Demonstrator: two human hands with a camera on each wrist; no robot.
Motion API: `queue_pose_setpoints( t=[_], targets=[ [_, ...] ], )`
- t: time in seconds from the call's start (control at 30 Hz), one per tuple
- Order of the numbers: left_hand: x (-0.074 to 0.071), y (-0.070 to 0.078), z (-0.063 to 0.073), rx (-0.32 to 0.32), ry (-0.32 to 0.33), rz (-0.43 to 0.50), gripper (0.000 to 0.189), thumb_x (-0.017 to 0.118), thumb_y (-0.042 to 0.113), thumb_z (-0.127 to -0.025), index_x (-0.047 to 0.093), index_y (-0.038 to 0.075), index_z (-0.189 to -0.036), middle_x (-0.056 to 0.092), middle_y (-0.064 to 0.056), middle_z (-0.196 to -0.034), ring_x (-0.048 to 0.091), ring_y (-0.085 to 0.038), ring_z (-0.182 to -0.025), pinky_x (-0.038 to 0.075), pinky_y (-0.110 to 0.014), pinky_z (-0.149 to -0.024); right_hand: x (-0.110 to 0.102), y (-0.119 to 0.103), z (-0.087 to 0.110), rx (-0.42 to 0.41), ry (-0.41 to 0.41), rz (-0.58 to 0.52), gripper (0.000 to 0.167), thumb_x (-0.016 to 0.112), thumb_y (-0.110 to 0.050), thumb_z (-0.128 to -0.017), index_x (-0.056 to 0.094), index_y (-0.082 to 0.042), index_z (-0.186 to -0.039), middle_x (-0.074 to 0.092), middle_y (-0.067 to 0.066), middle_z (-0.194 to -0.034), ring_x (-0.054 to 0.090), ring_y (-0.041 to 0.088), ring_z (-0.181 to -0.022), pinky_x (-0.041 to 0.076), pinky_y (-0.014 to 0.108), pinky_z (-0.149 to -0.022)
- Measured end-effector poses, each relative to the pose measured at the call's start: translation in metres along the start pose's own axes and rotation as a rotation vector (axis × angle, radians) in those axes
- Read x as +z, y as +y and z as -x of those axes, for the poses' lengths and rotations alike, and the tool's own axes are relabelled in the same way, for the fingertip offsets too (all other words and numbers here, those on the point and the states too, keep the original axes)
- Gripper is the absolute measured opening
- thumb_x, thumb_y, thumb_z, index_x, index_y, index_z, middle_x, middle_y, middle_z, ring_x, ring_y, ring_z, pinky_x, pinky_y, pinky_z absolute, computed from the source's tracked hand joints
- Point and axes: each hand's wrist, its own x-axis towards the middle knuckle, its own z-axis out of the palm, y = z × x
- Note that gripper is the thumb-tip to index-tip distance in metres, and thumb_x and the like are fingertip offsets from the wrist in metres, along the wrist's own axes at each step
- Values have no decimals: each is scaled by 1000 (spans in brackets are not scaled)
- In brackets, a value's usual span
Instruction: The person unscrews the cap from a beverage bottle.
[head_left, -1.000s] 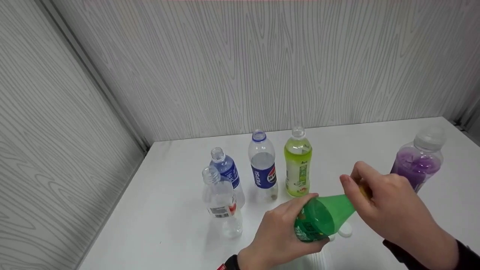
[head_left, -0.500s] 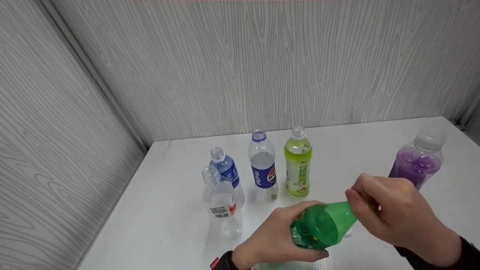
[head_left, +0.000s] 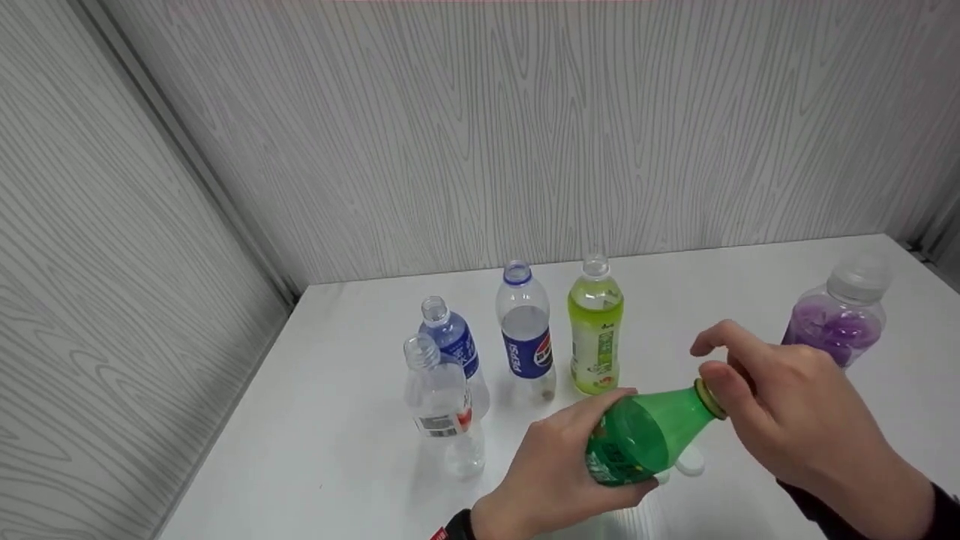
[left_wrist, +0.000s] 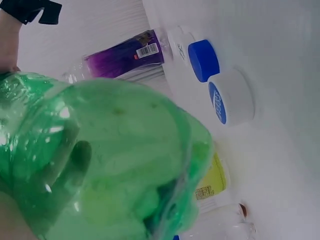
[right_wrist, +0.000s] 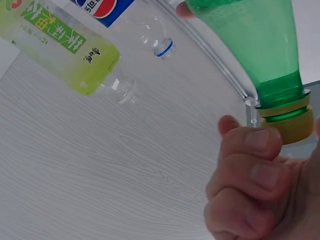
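Note:
My left hand (head_left: 566,469) grips a green plastic bottle (head_left: 637,435) round its labelled body, tilted with the neck to the right. In the left wrist view the bottle's translucent green base (left_wrist: 115,160) fills much of the picture. At the neck sits a yellow cap (right_wrist: 290,125), with a narrow green gap above it. My right hand (head_left: 795,405) is at this cap, thumb against its side and index finger lifted off. The right wrist view shows the other fingers (right_wrist: 250,175) curled, the nearest fingertip right at the cap.
Uncapped bottles stand to the left: a clear one (head_left: 442,420), a blue-labelled one (head_left: 457,349), a Pepsi bottle (head_left: 529,337) and a yellow-green one (head_left: 596,337). A purple bottle (head_left: 836,322) stands right. Loose white (left_wrist: 235,97) and blue (left_wrist: 204,60) caps lie on the white table (head_left: 337,450).
The bottle dipped, then rose back. My right index finger has lifted and the hand has shifted on the cap, so the yellow cap shows more than before.

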Motion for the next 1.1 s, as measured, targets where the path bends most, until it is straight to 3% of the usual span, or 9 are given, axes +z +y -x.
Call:
queue_pose_setpoints(
  t=[0.13,0.27,0.37,0.57,0.7,0.83,1.0,1.1],
  targets=[
    [4,0,1,41,85,-176,77,85,45,-86,51,23,-151,73,5,-134,71,-4,-112,58,-17,-95,2,-7,-1,118,-92,52,20,63,-28,-105,67,-20,-87,33,-18,-53,28,-5,-47,28,19,-43],
    [5,0,1,44,93,-198,78,85,45,-86,50,22,-151,72,5,-137,71,-5,-113,58,-18,-95,4,-10,-1,135,-111,70,33,66,-28,-104,54,-23,-73,27,-17,-54,23,-4,-47,24,20,-42],
    [4,-1,0,39,72,-155,78,85,45,-86,50,22,-152,72,5,-137,71,-4,-113,58,-17,-96,4,-10,-2,81,-74,65,37,69,-19,-100,47,-23,-70,24,-18,-56,22,-6,-49,23,17,-42],
    [-2,-2,0,23,-25,-25,75,83,42,-89,48,24,-153,72,5,-136,69,-1,-114,56,-16,-99,3,-5,-2,-97,-24,13,28,70,0,-91,56,-21,-78,29,-21,-60,24,-13,-53,25,9,-44],
    [-8,-4,-1,20,-120,136,71,83,37,-90,47,28,-152,71,7,-136,66,2,-115,54,-17,-103,2,2,-2,-258,-2,-27,24,70,5,-86,63,-18,-87,48,-18,-65,34,-12,-59,34,7,-48],
    [-13,-4,-2,7,-181,281,69,83,33,-90,48,32,-150,70,8,-136,64,4,-116,53,-20,-106,0,6,-3,-380,5,-55,19,68,1,-89,71,-16,-97,62,-13,-79,42,-9,-66,40,6,-54],
    [-14,-3,-2,-17,-180,313,69,83,33,-90,49,32,-150,69,8,-137,64,3,-117,53,-20,-107,-1,7,-5,-433,7,-49,16,60,-6,-97,73,-15,-100,58,-12,-84,42,-6,-68,39,6,-58],
    [-13,-3,-2,-23,-165,290,69,83,35,-90,49,31,-150,70,8,-138,64,3,-118,53,-20,-107,-1,7,-4,-384,-8,-38,16,64,-9,-95,73,-17,-105,58,-13,-84,42,-7,-68,39,7,-56]
  ],
)
